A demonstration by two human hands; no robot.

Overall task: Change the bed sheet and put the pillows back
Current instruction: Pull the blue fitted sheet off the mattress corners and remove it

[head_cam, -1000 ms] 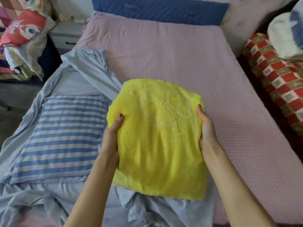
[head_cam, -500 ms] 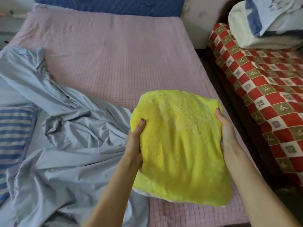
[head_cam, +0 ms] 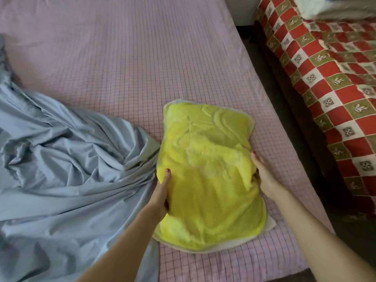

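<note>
Hidden or cut off:
- Fingers of both hands, apart from the thumbs, lie under or behind the pillow's edges and cannot be seen.
- The underside of the pillow is out of sight; whether its near end rests fully on the bed cannot be told.
- Crumpled pale grey-blue cotton bed sheet [head_cam: 61, 169]: runs off the left and near edges, so its full extent is unknown.
- Red, white and olive chequered patterned cover [head_cam: 329, 82]: cut off at the right edge; pale bedding on its far end is blurred and unidentifiable.
- Dark gap [head_cam: 289, 127] between the bed and the chequered cover: contents too dim to make out.

Grip:
- Left hand [head_cam: 161, 193]: grips the left edge of the soft yellow fleece rectangular pillow [head_cam: 207, 174], thumb with red-painted nail pressed on the top face, remaining fingers tucked beneath.
- Right hand [head_cam: 263, 176]: grips the pillow's right edge, thumb on top at the rim, fabric puckered where it is pinched.

Location:
- Pillow: lies on the near right part of the pink grid-quilted mattress cover [head_cam: 132, 58], long axis running near to far, with a white lining showing along its near and far rims. Its left edge touches the bunched sheet.
- Sheet: heaped over the left and near-left of the bed, leaving the far and right parts of the pink cover bare.
</note>
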